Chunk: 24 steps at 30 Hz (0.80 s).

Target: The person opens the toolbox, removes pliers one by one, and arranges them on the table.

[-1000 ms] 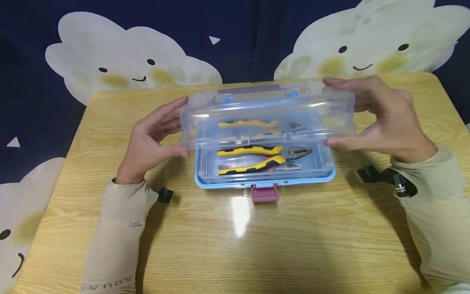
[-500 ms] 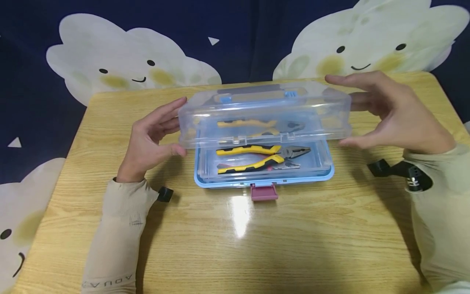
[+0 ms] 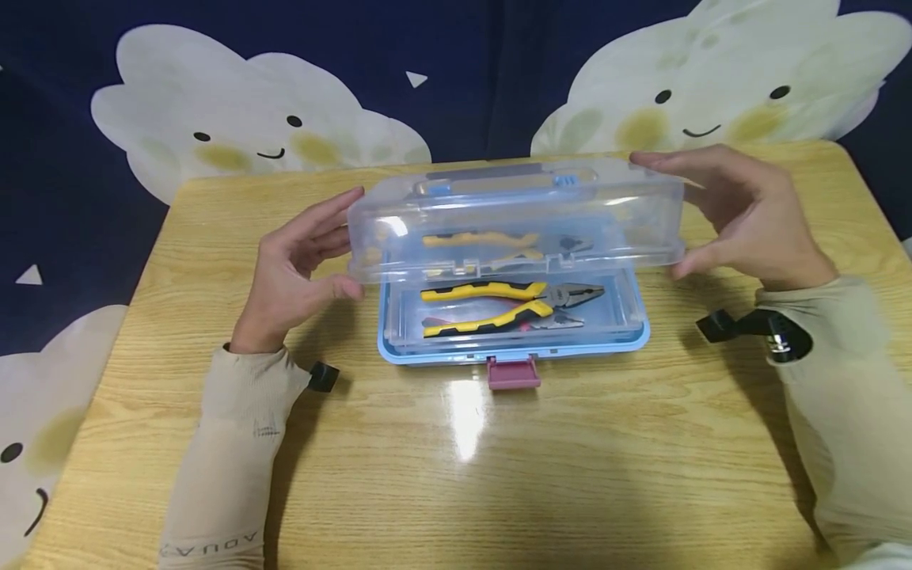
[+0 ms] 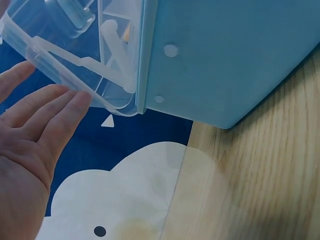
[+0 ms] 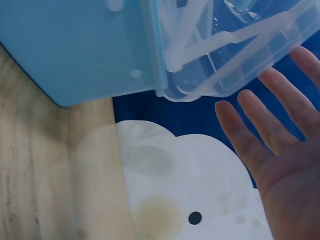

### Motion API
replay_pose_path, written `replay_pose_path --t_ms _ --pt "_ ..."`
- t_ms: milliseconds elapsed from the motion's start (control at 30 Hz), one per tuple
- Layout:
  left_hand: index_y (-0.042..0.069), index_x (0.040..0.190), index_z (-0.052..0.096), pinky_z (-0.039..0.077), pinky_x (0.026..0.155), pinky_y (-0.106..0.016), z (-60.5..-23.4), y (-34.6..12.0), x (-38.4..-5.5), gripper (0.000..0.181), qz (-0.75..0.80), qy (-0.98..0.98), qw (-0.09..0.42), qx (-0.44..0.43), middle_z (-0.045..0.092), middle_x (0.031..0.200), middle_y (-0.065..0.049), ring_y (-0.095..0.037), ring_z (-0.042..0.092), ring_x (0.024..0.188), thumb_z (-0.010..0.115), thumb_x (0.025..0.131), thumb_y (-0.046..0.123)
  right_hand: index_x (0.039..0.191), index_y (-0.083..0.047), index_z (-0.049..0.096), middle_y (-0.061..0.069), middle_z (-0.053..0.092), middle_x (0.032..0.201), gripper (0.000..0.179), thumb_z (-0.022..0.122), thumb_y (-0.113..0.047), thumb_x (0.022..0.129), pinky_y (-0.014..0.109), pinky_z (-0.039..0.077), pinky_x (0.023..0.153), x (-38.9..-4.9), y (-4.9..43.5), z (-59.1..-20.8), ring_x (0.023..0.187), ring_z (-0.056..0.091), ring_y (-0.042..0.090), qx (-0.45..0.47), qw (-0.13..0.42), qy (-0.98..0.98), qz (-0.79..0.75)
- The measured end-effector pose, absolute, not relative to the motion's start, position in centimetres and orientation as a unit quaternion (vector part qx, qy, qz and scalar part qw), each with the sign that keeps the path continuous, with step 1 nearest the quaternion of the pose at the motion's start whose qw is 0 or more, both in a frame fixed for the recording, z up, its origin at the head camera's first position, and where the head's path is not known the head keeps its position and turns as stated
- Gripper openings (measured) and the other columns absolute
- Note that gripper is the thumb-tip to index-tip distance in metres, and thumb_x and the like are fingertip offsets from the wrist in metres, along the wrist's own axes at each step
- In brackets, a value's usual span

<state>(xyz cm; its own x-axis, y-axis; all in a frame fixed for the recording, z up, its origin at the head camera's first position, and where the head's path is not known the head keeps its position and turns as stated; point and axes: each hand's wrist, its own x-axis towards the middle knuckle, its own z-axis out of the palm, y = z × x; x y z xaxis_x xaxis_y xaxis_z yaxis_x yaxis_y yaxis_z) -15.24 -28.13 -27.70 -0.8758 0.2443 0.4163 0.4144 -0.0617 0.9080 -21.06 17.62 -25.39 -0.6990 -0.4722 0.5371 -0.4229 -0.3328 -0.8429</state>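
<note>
A light-blue toolbox stands with its clear plastic lid raised and tilted over the back half. My left hand holds the left end of the lid, thumb at its front corner and fingers along the side. At the right end, my right hand has its fingers spread, thumb close to the lower front corner. Yellow-and-black pliers lie in the box, partly seen through the lid. Beneath them shows a second tool with grey jaws and a red part, mostly covered. A purple latch hangs down in front.
A wood-grain table carries the box. Behind it hangs a dark blue cloth with white smiling clouds. White hinge arms join lid and box in the left wrist view.
My right hand drew back from the lid's right end, then came in close to it again. The lid's right end shifted slightly left; my left hand stayed nearly still.
</note>
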Motion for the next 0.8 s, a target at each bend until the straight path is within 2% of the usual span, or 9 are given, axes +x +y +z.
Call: replay_pose_path --t_ms 133,367,800 --pt "-0.001 0.144 0.059 0.058 0.104 -0.029 -27.7 -28.0 -15.2 0.099 -0.690 -0.680 0.067 -0.239 0.072 0.135 -0.005 -0.018 0.073 0.119 0.093 0.065 0.048 0.128 0.023 0.056 0.026 0.065 0.139 0.093 0.097 0.013 0.044 0.033 0.052 0.114 -21.0 17.2 -25.7 0.136 0.060 0.032 -0.380 0.014 0.562 -0.734" --pt "-0.001 0.144 0.058 0.059 0.102 -0.028 -27.9 -27.7 -15.3 0.095 -0.693 -0.670 0.087 -0.252 0.072 0.135 -0.004 -0.017 0.073 0.120 0.090 0.071 0.051 0.124 0.026 0.055 0.031 0.065 0.134 0.089 0.095 0.015 0.046 0.035 0.058 0.105 -20.8 16.2 -26.1 0.129 0.064 0.035 -0.376 0.008 0.491 -0.786" --pt "-0.001 0.146 0.056 0.057 0.104 -0.028 -27.6 -27.3 -14.9 0.092 -0.684 -0.677 0.102 -0.253 0.071 0.138 -0.004 -0.016 0.071 0.123 0.084 0.077 0.053 0.119 0.025 0.060 0.029 0.070 0.127 0.082 0.098 0.008 0.049 0.035 0.062 0.095 -20.2 15.8 -25.6 0.120 0.070 0.033 -0.348 -0.029 0.516 -0.782"
